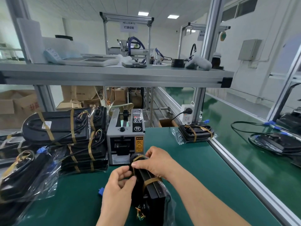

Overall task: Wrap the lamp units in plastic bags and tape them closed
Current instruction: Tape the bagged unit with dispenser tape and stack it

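The right hand (156, 163) was curled over the far upper end of the black flat lamp unit (153, 193), which was sheathed in a clear plastic bag. Its fingers bent down across the top edge onto a strip of brown tape (138, 158) lapped over that end. The left hand (118, 185) was closed in a pinch against the unit's left face just below, thumb and forefinger meeting. Whether they held the strip's loose tail or a fold of the bag could not be told.

Between the two hands the unit stood on its long edge on the green bench mat (203, 168). Its long axis ran straight away from the person, and its far end sat just in front of the mouth of the grey tape dispenser (125, 137). A second brown tape band (151, 181) crossed it nearer the middle. The near end, with its coloured wire tails (140, 212) and slack plastic, pointed back at the person and looked unbanded.

Since the dispenser lay directly beyond the far end, the right hand was the nearer one for pulling another strip. The left would likely have to steady the unit alone.

A small blue connector (101, 191) lay on the mat beside the left wrist. A stack of taped, bagged lamp units (65, 136) stood left of the dispenser, and a single wrapped lamp unit (195, 132) lay well apart at the mat's right edge.
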`<action>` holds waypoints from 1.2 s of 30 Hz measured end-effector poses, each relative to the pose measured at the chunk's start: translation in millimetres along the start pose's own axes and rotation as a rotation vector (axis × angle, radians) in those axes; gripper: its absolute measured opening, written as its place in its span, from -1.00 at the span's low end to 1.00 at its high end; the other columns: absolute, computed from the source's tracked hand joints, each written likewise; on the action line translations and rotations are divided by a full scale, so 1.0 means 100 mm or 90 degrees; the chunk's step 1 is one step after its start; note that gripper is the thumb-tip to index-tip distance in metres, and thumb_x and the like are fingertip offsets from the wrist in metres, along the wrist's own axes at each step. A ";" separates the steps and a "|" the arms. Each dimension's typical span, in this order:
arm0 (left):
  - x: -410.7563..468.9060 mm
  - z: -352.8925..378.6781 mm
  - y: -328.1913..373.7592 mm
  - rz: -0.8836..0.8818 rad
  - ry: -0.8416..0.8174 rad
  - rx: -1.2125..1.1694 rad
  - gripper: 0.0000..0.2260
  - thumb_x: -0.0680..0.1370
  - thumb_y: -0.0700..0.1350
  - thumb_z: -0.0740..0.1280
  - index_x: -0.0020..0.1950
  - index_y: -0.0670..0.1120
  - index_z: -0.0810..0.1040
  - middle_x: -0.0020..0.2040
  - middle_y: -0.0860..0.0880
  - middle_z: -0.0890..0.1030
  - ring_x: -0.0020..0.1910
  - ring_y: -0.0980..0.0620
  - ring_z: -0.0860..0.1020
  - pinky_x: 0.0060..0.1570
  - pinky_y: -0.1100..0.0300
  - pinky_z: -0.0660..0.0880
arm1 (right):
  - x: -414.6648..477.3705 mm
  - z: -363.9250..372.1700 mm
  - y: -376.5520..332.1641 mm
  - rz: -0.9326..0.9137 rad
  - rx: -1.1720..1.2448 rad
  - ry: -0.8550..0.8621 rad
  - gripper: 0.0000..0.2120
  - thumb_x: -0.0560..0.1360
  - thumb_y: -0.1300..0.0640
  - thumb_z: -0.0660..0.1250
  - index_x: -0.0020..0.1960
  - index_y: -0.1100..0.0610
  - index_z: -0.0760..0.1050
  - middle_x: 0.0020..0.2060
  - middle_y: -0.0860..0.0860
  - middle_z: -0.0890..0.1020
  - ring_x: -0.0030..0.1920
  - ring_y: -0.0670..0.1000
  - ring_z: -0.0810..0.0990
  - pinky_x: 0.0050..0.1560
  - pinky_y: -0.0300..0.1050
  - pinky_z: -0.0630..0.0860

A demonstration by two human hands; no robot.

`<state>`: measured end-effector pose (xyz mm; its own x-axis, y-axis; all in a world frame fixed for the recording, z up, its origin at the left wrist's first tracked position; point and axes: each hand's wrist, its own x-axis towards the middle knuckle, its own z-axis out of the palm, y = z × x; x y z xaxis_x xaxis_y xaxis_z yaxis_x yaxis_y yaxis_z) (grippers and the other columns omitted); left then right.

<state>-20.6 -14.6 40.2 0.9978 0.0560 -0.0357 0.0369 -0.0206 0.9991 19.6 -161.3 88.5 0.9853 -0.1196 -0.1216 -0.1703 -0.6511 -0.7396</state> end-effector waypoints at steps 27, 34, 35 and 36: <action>-0.01 0.08 -0.04 -0.046 0.028 0.029 -0.68 0.44 -0.43 0.45 -0.08 0.00 0.57 -0.08 -0.05 0.65 -0.15 0.06 0.60 0.07 0.11 0.43 | -0.05 -0.03 -0.02 -0.011 -0.019 0.008 -0.55 0.28 -0.28 0.50 -0.13 -0.01 0.40 -0.16 -0.09 0.54 -0.18 -0.07 0.50 -0.23 -0.16 0.44; 0.01 -0.01 -0.19 -0.021 0.055 0.069 -0.71 0.42 -0.38 0.49 -0.05 -0.01 0.59 -0.07 -0.03 0.66 -0.16 0.11 0.62 -0.08 0.23 0.51 | -0.10 -0.14 -0.04 -0.030 -0.037 0.010 -0.72 0.39 -0.05 0.38 -0.31 0.08 0.37 -0.35 -0.02 0.47 -0.40 -0.01 0.39 -0.43 -0.18 0.34; -0.01 -0.05 -0.22 -0.015 0.073 0.075 -0.72 0.42 -0.37 0.50 -0.06 -0.01 0.59 -0.06 -0.05 0.67 -0.15 0.12 0.62 -0.04 0.19 0.51 | -0.12 -0.18 -0.03 -0.035 -0.036 0.004 -0.72 0.42 -0.02 0.35 -0.32 0.09 0.34 -0.36 0.00 0.45 -0.41 0.00 0.36 -0.43 -0.18 0.31; -0.03 -0.09 -0.25 -0.009 0.093 0.078 -0.74 0.42 -0.35 0.51 -0.07 -0.02 0.60 -0.05 -0.08 0.67 -0.14 0.12 0.62 -0.02 0.18 0.51 | -0.14 -0.21 -0.02 -0.041 -0.029 -0.001 -0.71 0.45 -0.01 0.32 -0.32 0.10 0.32 -0.37 0.00 0.42 -0.41 0.00 0.33 -0.42 -0.16 0.29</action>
<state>-25.4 -5.0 15.5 0.9788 0.2014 -0.0372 0.0664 -0.1402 0.9879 5.9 -174.1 104.9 0.9943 -0.0758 -0.0753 -0.1069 -0.6910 -0.7149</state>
